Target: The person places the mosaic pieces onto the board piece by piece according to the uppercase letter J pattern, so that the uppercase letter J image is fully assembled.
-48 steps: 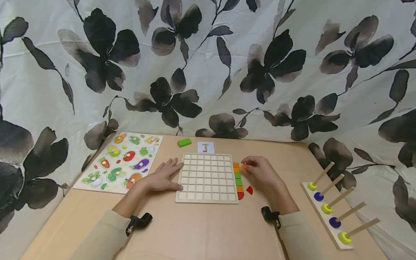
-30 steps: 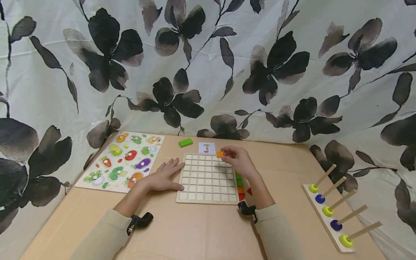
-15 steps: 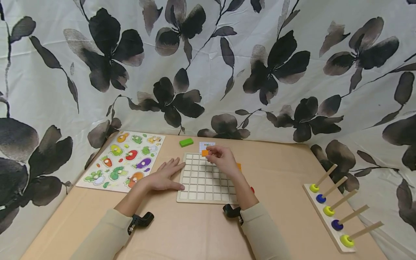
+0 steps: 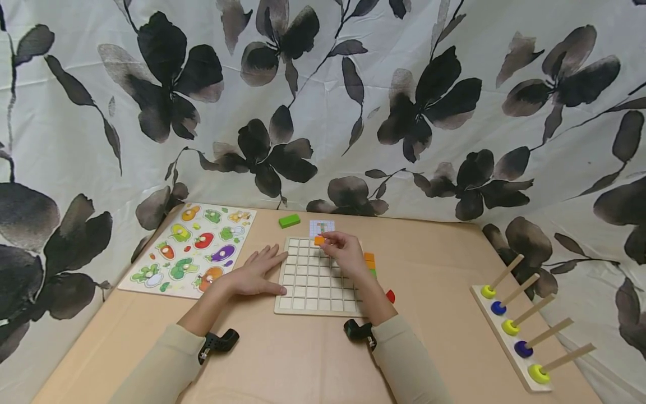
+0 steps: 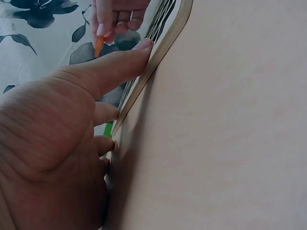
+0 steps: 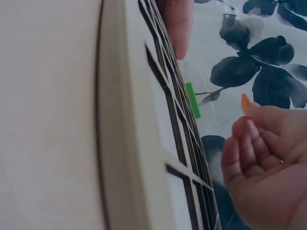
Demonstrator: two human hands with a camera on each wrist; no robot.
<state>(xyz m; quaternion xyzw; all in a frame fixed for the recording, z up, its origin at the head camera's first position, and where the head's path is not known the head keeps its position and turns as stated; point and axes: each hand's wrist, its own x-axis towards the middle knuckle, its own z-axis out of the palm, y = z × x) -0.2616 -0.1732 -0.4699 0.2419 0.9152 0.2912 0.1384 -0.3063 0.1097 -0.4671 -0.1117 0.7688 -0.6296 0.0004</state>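
Between its thumb and fingertips, my right hand (image 4: 345, 255) pinches a small orange square tile (image 4: 319, 240). In the right wrist view the tile (image 6: 245, 104) is seen edge-on, apart from the grid surface. Beneath the hand lies a pale wooden grid board (image 4: 298, 306) with square cells. My left hand (image 4: 254, 274) rests at the board's left edge with fingers spread, its thumb touching the frame in the left wrist view. Beyond the top edge sits a small printed pattern card (image 4: 316, 226), with my right hand just in front of it.
Orange tiles (image 4: 370, 257) and a red piece (image 4: 391, 295) lie right of the board, partly behind the right arm. A green block (image 4: 289, 221) sits at the back. The vegetable puzzle board (image 4: 166, 278) is at left, a peg stand (image 4: 511, 342) at right.
My right hand took an orange tile from the row at the right, carried it left over the board's top, then came slightly lower and nearer. My left hand stays in place.
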